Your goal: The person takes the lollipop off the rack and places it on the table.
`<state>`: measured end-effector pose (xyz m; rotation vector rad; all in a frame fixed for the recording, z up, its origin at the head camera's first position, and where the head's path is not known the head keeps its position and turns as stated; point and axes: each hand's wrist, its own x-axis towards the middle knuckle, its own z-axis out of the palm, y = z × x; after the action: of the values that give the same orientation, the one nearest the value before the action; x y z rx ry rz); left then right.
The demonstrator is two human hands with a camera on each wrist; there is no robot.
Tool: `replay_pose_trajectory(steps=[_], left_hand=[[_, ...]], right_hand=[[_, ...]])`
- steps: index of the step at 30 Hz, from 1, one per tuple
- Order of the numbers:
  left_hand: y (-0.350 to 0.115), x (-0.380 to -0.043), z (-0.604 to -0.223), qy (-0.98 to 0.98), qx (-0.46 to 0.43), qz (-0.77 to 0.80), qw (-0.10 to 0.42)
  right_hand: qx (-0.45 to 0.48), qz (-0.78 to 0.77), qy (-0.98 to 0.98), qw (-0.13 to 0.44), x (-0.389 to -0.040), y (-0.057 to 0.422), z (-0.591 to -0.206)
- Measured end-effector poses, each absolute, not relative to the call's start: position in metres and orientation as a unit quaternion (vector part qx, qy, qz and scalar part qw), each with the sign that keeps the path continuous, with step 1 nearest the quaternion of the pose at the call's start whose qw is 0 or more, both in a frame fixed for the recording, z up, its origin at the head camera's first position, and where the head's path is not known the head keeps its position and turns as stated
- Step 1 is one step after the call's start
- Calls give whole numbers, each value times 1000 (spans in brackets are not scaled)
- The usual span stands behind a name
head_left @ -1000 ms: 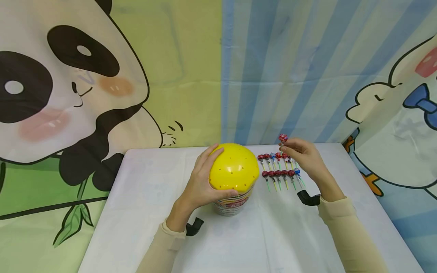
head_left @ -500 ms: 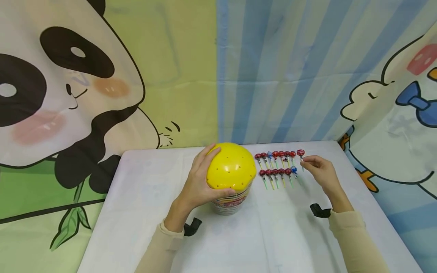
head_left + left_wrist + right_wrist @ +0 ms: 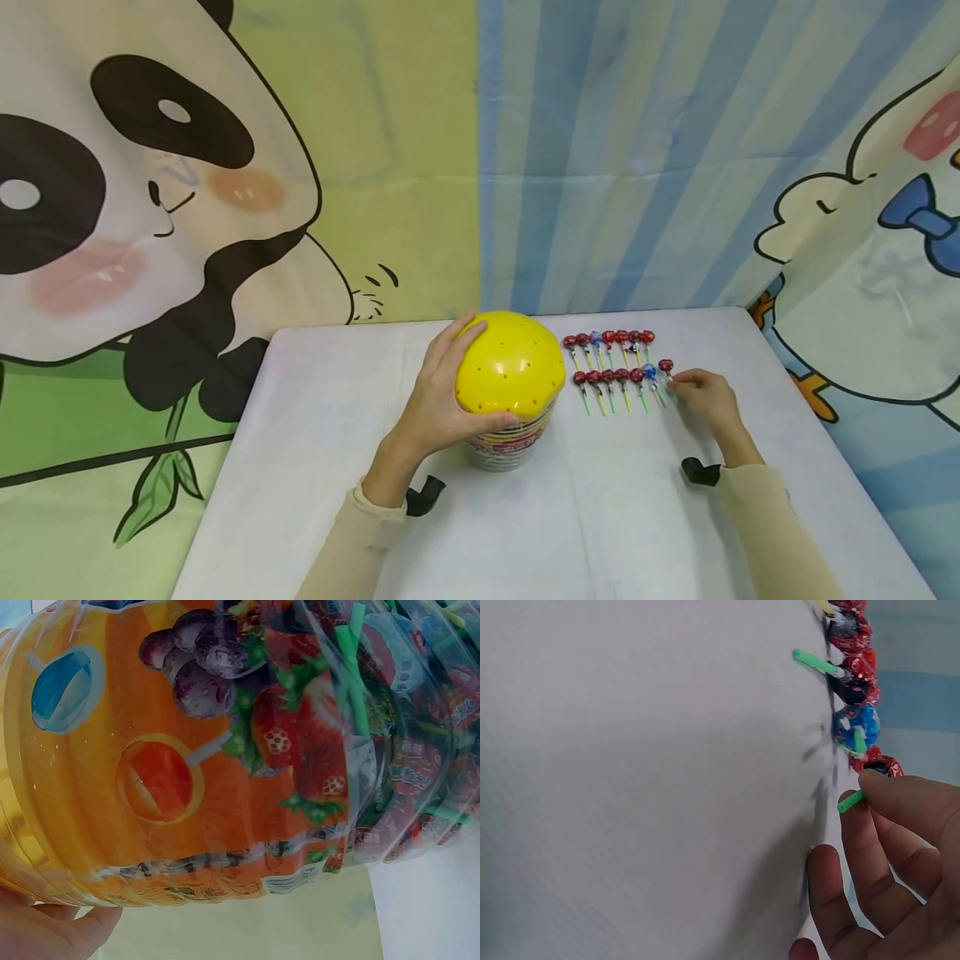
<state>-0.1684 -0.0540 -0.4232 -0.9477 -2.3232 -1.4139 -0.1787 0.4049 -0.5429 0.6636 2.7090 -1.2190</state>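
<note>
My left hand [image 3: 435, 396] curls round the yellow domed lid of a clear plastic jar [image 3: 504, 450], thumb in front and fingers behind. In the left wrist view the jar [image 3: 225, 772] shows an orange fruit label, with wrapped lollipops inside. At the right end of the nearer row, my right hand [image 3: 707, 402] pinches a red-wrapped lollipop [image 3: 665, 365] by its stick, low over the table. The right wrist view shows its green stick [image 3: 850, 800] between thumb and forefinger. Beside it lies a blue-wrapped lollipop [image 3: 650, 372].
Two rows of wrapped lollipops lie side by side right of the jar, a farther row [image 3: 608, 337] and a nearer row [image 3: 608, 377]. They rest on a white-covered table [image 3: 315, 467]. A printed cloth backdrop [image 3: 420, 167] stands along the table's back edge.
My right hand has carried the lollipop from over the farther row rightward, then down toward the near row's right end. One more lollipop lies at the farther row's end. My left hand keeps its hold.
</note>
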Motion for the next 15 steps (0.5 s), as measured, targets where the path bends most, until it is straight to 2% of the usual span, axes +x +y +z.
replay_pose_trajectory(steps=[15], left_hand=[[-53, -169, -425, -802, -324, -485, 129]], right_hand=[[196, -371, 906, 51, -173, 403, -551]])
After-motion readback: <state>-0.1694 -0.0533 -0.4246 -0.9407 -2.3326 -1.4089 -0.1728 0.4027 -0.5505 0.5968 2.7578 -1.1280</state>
